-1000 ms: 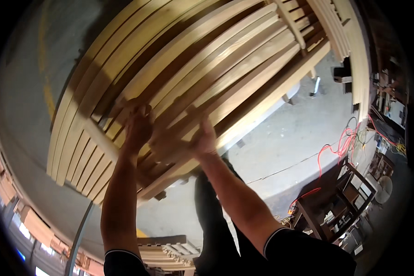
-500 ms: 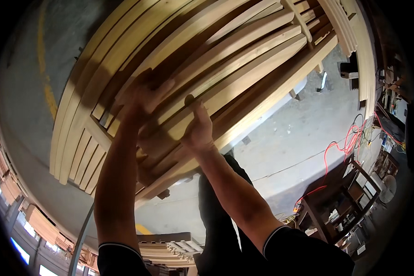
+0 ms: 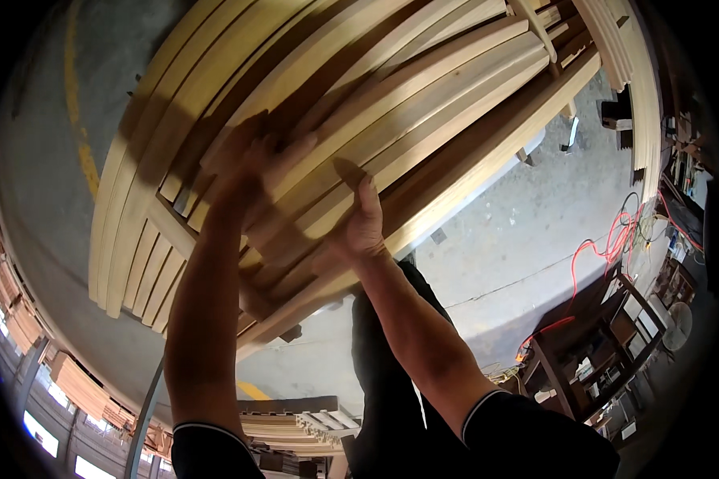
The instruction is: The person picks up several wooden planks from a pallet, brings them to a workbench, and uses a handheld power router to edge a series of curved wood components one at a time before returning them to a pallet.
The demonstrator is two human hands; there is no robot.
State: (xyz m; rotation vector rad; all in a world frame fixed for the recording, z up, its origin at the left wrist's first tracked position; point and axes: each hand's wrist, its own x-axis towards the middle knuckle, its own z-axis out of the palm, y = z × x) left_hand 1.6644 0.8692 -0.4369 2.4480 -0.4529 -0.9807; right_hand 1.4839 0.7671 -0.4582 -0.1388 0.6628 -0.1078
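Pale, gently bowed wooden slats (image 3: pixel 431 112) lie beside long straight wooden rail (image 3: pixel 447 190), near edge of timber stack (image 3: pixel 124 223). I see left hand (image 3: pixel 257 164) over slats, right hand (image 3: pixel 363 225) beside them, thumb raised; cannot tell whether fingers clamp.

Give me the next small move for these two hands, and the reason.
Perhaps steady the right hand more firmly against the curved wooden slats: its thumb is raised and the rest of its grip partly hidden, while the left hand, in shadow, is at slats farther left.
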